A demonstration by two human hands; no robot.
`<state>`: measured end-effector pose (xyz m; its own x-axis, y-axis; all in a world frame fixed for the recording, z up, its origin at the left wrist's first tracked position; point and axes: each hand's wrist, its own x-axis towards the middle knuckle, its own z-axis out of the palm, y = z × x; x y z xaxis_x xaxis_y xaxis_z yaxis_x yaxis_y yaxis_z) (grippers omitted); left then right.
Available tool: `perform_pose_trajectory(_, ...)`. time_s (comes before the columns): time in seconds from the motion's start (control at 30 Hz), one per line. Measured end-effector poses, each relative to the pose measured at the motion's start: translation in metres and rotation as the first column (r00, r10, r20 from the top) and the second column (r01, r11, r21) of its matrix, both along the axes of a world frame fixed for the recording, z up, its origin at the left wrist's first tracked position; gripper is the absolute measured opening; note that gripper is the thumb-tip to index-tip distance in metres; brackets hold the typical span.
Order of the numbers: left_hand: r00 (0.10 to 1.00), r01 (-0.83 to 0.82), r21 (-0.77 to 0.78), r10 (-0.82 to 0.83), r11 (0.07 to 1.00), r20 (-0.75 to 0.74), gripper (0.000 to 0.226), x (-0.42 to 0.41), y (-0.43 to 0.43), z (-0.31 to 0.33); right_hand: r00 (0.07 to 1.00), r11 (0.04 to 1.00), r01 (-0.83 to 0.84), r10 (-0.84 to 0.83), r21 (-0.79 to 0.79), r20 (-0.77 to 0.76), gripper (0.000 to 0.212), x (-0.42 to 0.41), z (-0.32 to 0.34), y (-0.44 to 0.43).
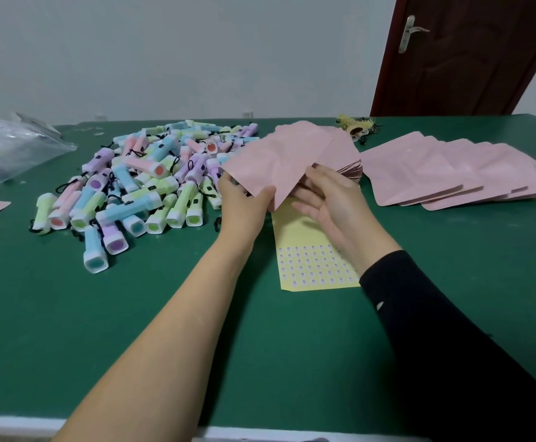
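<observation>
Forearms closest to me, one bare, one in a black sleeve (pixel 435 330), both reaching out over the green table (pixel 101 330). Left hand (pixel 244 202) pinches the near corner of the top pouch (pixel 260 164), thumb on top, fingers curled under it. Right hand (pixel 330 199) grips the pouch stack (pixel 340 154), thumb over it and fingers under the near edge; I can't tell how firmly. Stack is lifted and fanned, held above the far end of the yellow sticker sheet (pixel 311 266), which lies flat on the table just below the hands.

Flashlight pile (pixel 139 183) sits just left of the hands. Fanned row of pouches (pixel 445 173) lies to the right. Clear plastic bag (pixel 8 148) is at far left.

My read of the step: peeling one pouch off the stack, not yet free of it. Next move, I'd judge: left pulls the top pouch clear while right keeps the rest together, then the mouth gets opened for a flashlight. That needs a clean single-sheet separation; these thin pouches probably cling, so two could come away together.
</observation>
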<state>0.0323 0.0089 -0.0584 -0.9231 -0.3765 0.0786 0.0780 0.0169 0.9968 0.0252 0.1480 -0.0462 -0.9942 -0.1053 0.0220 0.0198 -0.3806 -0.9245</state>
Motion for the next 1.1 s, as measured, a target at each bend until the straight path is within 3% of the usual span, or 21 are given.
perform_pose_trajectory(0.1, 1.000, -0.010, -0.117, 0.013, 0.993, 0.028, 0.079, 0.000, 0.002, -0.001, 0.998, 0.991, 0.069, -0.067, 0.118, -0.022, 0.009, 0.002, -0.004, -0.001)
perform_pose_trajectory(0.17, 0.990, -0.109, -0.248, 0.128, 0.963, 0.062, 0.096, 0.002, 0.005, 0.000, 0.993, 0.984, 0.108, -0.100, 0.142, -0.062, 0.014, 0.002, -0.003, -0.003)
perform_pose_trajectory(0.2, 0.984, -0.163, -0.322, 0.179, 0.932, 0.019, 0.093, 0.004, 0.006, 0.002, 0.991, 0.983, 0.115, -0.104, 0.145, -0.085, 0.017, 0.003, -0.003, -0.004)
perform_pose_trajectory(0.27, 0.975, -0.201, -0.415, 0.141, 0.887, -0.171, 0.065, 0.007, 0.006, 0.005, 0.989, 0.984, 0.106, -0.089, 0.142, -0.120, 0.027, 0.005, 0.000, -0.007)
perform_pose_trajectory(0.33, 0.968, -0.093, -0.433, -0.020, 0.897, -0.249, 0.036, 0.010, 0.009, 0.008, 0.988, 0.989, 0.075, -0.056, 0.126, -0.146, 0.036, 0.007, 0.002, -0.011)
perform_pose_trajectory(0.4, 0.960, -0.016, -0.418, -0.102, 0.908, -0.260, 0.026, 0.013, 0.012, 0.008, 0.987, 0.991, 0.033, -0.012, 0.127, -0.162, 0.029, 0.011, 0.006, -0.015)
perform_pose_trajectory(0.53, 0.947, 0.020, -0.310, -0.117, 0.950, -0.299, 0.021, 0.013, 0.009, 0.009, 0.993, 0.993, 0.044, -0.032, 0.107, -0.110, 0.033, 0.016, 0.011, -0.018)
perform_pose_trajectory(0.73, 0.922, 0.213, -0.155, -0.251, 0.965, -0.294, 0.017, 0.012, -0.002, 0.014, 0.991, 0.990, 0.051, -0.034, 0.128, -0.132, 0.026, 0.016, 0.011, -0.016)
perform_pose_trajectory(1.1, 0.913, 0.306, -0.074, -0.315, 0.949, -0.261, 0.009, 0.009, -0.009, 0.013, 0.986, 0.985, 0.054, -0.027, 0.164, -0.163, 0.026, 0.015, 0.008, -0.014)
